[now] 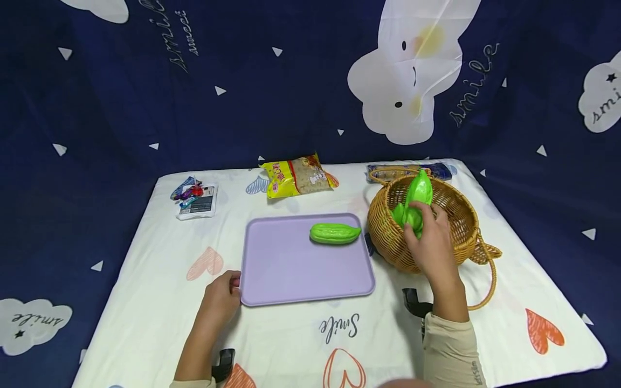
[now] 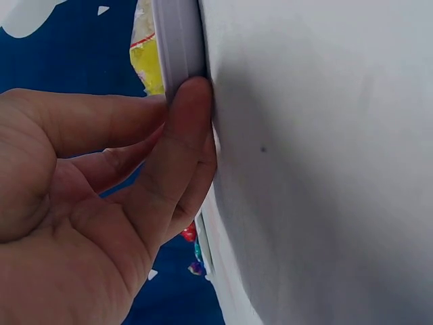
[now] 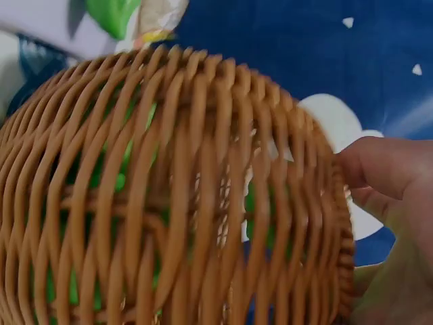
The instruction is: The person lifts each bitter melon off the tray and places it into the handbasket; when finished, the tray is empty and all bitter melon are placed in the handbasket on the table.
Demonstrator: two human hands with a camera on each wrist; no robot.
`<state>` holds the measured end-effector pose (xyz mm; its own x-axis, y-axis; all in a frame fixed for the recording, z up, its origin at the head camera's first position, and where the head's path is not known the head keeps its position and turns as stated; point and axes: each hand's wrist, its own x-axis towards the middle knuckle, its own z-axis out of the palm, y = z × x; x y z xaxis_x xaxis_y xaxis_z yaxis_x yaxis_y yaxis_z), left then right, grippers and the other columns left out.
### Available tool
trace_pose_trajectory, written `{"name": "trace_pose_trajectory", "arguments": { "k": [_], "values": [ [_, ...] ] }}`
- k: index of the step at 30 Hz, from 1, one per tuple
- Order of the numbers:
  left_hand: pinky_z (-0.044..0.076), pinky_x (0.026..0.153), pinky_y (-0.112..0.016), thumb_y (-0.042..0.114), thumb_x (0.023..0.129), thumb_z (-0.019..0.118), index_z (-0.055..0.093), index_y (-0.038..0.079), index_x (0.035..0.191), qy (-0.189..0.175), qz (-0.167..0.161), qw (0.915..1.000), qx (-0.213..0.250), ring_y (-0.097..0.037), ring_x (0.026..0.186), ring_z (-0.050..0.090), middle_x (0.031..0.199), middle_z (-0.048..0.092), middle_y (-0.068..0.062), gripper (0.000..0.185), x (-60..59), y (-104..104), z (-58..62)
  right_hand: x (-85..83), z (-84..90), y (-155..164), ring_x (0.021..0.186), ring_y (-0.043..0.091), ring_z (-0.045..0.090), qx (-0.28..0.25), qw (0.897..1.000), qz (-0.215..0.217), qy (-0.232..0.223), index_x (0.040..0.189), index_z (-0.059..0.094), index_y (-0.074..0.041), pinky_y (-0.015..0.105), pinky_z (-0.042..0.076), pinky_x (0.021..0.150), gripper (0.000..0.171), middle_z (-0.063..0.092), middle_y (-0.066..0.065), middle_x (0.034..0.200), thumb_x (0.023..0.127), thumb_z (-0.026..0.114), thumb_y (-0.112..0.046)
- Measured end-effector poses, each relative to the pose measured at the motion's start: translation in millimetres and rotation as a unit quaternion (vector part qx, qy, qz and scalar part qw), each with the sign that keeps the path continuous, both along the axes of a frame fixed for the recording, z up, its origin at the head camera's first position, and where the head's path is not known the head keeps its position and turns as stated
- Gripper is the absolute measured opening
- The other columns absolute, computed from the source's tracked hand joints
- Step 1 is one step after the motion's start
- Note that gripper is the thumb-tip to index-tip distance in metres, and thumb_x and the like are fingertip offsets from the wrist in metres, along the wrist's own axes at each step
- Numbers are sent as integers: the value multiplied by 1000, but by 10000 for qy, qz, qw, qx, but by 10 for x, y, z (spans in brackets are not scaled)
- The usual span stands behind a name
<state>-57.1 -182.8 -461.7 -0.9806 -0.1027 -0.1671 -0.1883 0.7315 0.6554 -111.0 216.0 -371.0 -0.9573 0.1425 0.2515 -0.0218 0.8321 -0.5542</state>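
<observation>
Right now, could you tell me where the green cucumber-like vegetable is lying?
In the head view, the green vegetable lies on the purple tray, near its far right corner, just left of the wicker basket.

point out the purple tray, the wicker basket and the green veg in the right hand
purple tray (image 1: pixel 291 275), head view, bare middle of its surface
wicker basket (image 1: pixel 383 229), head view, left outer wall
green vegetable (image 1: pixel 419 191), head view, upper part above the right hand (image 1: pixel 432 245)

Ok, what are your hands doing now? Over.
Left hand touches tray edge. Right hand grips green vegetable over basket. Nothing in the way.
</observation>
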Motion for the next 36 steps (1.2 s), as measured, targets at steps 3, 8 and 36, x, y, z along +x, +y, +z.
{"name": "trace_pose_trajectory", "arguments": {
  "k": [3,8,36],
  "values": [
    [48,78,-41,-5,88,51,57,-10,121,4,-34,10000,2,-25,88,59,99,63,-13,34,1,1,-5,-7,-24,48,126,52,37,144,9996,-123,-201,138,47,-16,67,37,91,44,27,29,149,95,55,-19],
    [48,77,-39,-4,89,50,56,-9,122,1,-73,10000,43,-25,89,59,100,62,-14,34,-8,-4,2,-10,-39,28,126,53,37,353,9992,-189,50,137,48,-15,67,34,96,44,28,28,150,94,56,-19],
    [47,79,-41,-6,86,51,59,-9,119,118,-10,9999,-12,-24,87,60,97,64,-12,34,-8,3,4,-356,-579,-946,120,41,49,2315,9266,2810,-940,138,50,-18,54,40,102,52,48,24,132,89,58,-1]
  ]
}}
